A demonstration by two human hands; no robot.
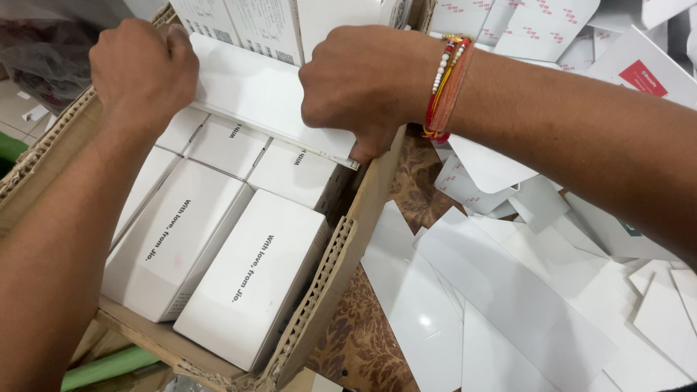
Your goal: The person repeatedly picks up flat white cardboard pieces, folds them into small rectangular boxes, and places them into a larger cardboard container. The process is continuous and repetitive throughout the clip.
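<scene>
White card fills most of the view: a flat white box (265,101) is gripped at both ends over an open cardboard carton (341,254). The left hand (144,72) is clenched on the box's left end, fingers curled under and out of sight, knuckles up. The right hand (363,91) grasps the right end, its thumb tip pressing the near right corner just where the carton's right wall rises; a beaded and threaded wristband (444,87) sits on that wrist. The box lies nearly level, its near edge tilted slightly down, above a layer of similar packed boxes (218,254) that lie side by side in rows with dark lettering on their tops. Holding it by both ends seems to keep it square to the rows below, and the snug rows leave little room for fingers along the sides, which would explain the end grip. More white boxes (247,25) stand upright at the carton's far side. To the right of the carton, loose white card sheets (508,290) are strewn in overlapping heaps across a brown patterned cloth (406,189), some with small red marks, well apart from the hands. A green tube (109,366) shows at the near left, under the carton's edge.
</scene>
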